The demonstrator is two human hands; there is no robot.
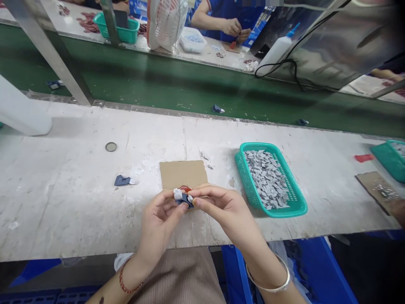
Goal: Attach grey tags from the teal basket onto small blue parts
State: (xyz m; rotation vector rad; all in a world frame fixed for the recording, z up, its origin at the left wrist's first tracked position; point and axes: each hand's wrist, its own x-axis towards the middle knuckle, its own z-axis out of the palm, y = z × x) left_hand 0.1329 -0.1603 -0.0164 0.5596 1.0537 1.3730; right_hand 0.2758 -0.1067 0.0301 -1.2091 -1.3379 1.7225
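Note:
Low over a piece of brown cardboard (182, 172), both my hands are closed at a small dark-blue moulded part (186, 202). My left hand (160, 215) pinches it between thumb and fingers, and a whitish piece (177, 194) sticks up at its left end. The thumb and index finger of my right hand (226, 204) close on its right end, where a smaller whitish bit shows. Just behind the fingertips is a round red thing (185, 188), partly hidden. A similar dark-blue part (122, 180) with a pale tip lies on the table to the left.
A green basket (302, 207) of small light-grey pieces stands to my right. A metal bottle cap (111, 146) lies at left, near a white container (23, 112). Beyond a metal edge runs a green belt (152, 84) carrying several blue parts. Another person's hands (236, 28) work across it.

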